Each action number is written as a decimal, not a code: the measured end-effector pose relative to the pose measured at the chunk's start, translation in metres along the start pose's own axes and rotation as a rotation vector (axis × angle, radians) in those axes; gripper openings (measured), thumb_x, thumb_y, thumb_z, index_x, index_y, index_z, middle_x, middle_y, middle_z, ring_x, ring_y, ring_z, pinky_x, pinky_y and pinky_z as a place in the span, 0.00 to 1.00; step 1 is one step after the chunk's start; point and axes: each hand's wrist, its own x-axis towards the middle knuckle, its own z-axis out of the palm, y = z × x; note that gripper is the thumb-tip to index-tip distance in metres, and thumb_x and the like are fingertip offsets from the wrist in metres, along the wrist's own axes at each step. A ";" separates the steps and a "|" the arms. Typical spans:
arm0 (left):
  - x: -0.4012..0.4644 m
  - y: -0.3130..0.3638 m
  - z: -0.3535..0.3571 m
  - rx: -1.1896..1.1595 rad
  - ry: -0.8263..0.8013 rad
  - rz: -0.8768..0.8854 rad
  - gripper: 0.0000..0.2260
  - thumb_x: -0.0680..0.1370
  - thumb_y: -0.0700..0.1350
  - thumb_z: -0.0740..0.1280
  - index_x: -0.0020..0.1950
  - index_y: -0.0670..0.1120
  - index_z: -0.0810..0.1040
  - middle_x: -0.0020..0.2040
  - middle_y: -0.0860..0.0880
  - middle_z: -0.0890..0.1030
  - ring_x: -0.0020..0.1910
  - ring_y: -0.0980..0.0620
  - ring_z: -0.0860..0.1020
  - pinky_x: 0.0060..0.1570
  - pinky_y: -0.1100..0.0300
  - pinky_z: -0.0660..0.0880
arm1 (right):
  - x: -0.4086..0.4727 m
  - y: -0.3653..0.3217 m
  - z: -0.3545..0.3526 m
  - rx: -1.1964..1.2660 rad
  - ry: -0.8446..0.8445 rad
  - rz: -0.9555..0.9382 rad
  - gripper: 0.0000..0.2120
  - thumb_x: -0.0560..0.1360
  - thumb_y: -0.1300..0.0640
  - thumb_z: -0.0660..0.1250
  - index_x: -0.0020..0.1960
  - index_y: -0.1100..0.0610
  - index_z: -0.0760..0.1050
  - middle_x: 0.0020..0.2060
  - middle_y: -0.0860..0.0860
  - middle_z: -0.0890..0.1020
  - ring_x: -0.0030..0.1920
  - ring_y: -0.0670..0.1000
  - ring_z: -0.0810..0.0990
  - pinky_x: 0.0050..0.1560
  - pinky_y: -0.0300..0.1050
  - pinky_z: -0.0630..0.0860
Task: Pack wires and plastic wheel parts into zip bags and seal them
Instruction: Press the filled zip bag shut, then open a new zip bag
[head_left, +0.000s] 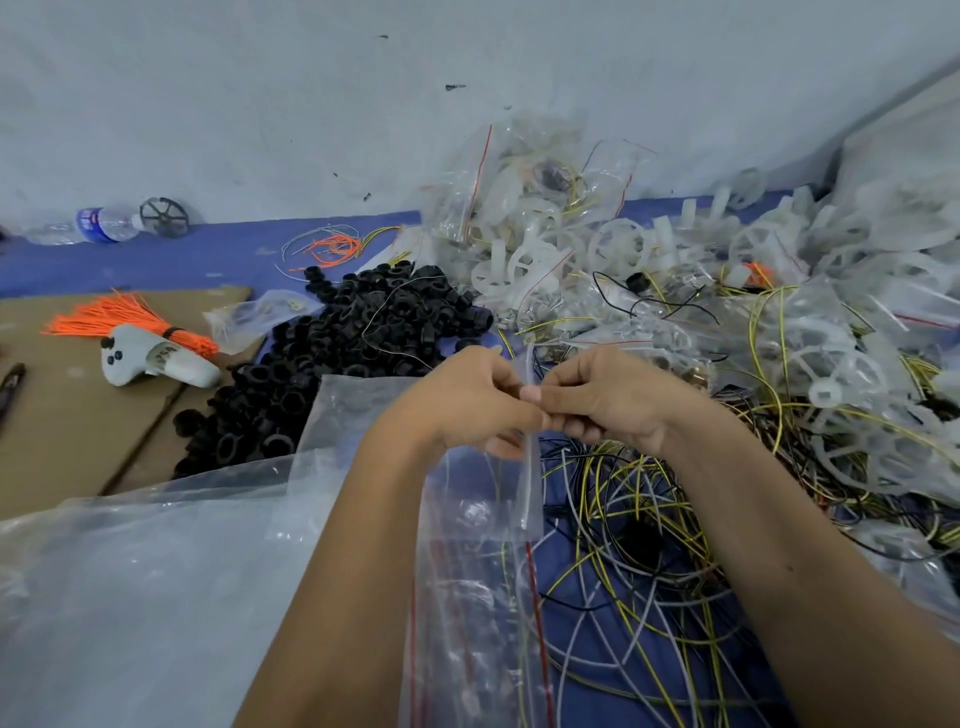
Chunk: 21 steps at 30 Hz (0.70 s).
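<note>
My left hand (467, 402) and my right hand (605, 397) meet at the middle of the view, and both pinch the top edge of a small clear zip bag (530, 478) that hangs down between them. What the bag holds is hidden. Below the hands lies a stack of clear zip bags with red seal lines (467, 597). A tangle of yellow, white and black wires (639, 545) spreads under my right forearm. White plastic wheel parts (841, 374) are heaped at the right. A pile of black plastic rings (358, 338) lies just beyond my left hand.
Filled zip bags (524, 192) are piled against the grey wall. A large clear plastic sheet (130, 597) covers the lower left. On the cardboard (62, 426) lie an orange wire bundle (119, 317) and a white controller (150, 361). A water bottle (98, 224) lies far left.
</note>
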 end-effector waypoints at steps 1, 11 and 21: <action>0.000 0.000 -0.001 -0.025 -0.029 0.003 0.05 0.75 0.36 0.75 0.46 0.39 0.80 0.31 0.50 0.82 0.32 0.54 0.81 0.37 0.60 0.83 | 0.000 0.000 0.000 -0.002 -0.013 -0.005 0.13 0.68 0.49 0.75 0.32 0.57 0.81 0.25 0.50 0.78 0.23 0.44 0.71 0.21 0.33 0.65; -0.005 -0.003 -0.006 -0.257 -0.091 -0.028 0.08 0.82 0.36 0.66 0.57 0.33 0.82 0.49 0.36 0.86 0.41 0.49 0.85 0.37 0.61 0.82 | -0.002 0.001 -0.010 0.037 -0.077 -0.051 0.10 0.74 0.56 0.74 0.36 0.58 0.79 0.28 0.51 0.77 0.25 0.45 0.71 0.24 0.34 0.66; 0.000 -0.002 0.005 -0.171 -0.031 0.035 0.03 0.74 0.36 0.77 0.46 0.39 0.86 0.36 0.45 0.86 0.31 0.56 0.82 0.34 0.67 0.77 | -0.001 -0.003 0.000 -0.125 0.080 -0.054 0.26 0.73 0.42 0.73 0.42 0.69 0.80 0.29 0.54 0.80 0.26 0.48 0.74 0.25 0.38 0.71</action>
